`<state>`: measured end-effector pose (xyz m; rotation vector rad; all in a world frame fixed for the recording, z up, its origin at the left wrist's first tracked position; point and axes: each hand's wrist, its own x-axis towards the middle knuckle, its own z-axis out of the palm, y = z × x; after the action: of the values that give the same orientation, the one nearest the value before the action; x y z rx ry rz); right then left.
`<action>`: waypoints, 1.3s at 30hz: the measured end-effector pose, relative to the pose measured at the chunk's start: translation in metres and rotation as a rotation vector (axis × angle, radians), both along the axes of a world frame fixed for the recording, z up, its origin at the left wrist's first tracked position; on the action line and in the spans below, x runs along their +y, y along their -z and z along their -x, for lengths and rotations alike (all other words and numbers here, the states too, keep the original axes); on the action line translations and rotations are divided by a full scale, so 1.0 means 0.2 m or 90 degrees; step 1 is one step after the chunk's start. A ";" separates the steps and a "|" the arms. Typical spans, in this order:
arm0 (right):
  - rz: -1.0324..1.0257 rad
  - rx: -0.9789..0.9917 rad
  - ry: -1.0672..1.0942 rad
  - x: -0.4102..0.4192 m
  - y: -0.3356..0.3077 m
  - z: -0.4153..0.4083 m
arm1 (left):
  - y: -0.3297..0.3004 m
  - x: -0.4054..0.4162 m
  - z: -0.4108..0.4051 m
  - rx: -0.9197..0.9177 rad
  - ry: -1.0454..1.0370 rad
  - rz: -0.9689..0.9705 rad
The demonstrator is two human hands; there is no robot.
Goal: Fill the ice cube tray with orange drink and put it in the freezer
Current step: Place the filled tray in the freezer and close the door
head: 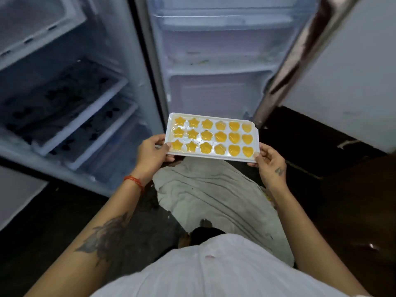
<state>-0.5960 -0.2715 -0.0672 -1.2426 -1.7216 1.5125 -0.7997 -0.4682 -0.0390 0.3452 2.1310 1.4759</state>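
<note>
**Carrying a brimming tray to the open fridge**

Holding it level is the whole game here. The ice cube tray [212, 137] hangs in mid-air in front of the open fridge [70, 99], every star, flower and heart pocket full of orange drink [220, 137]. The left hand [153, 152] pinches the left short edge, thumb on top; the right hand [269, 160] pinches the near right corner. A slow, flat lift toward the freezer box at the upper left looks wise, since any tilt would likely spill drink onto the cloth [214, 196] below.
</note>
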 end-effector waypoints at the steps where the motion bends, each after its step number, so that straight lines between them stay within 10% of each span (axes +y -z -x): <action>1: 0.002 0.004 -0.031 0.01 0.01 0.07 | 0.01 -0.04 0.02 0.001 -0.032 0.005; 18: -0.017 0.015 -0.469 -0.09 -0.05 1.02 | 0.00 -0.54 0.16 -0.035 -0.438 -0.015; 39: -0.015 0.124 -0.625 -0.35 -0.49 2.11 | -0.36 -0.81 0.83 -0.004 -0.566 -0.197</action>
<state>-1.0177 -0.3409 0.0301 -0.1489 -2.3286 2.0031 -0.9660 -0.6294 0.0322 -0.5906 2.1425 2.2712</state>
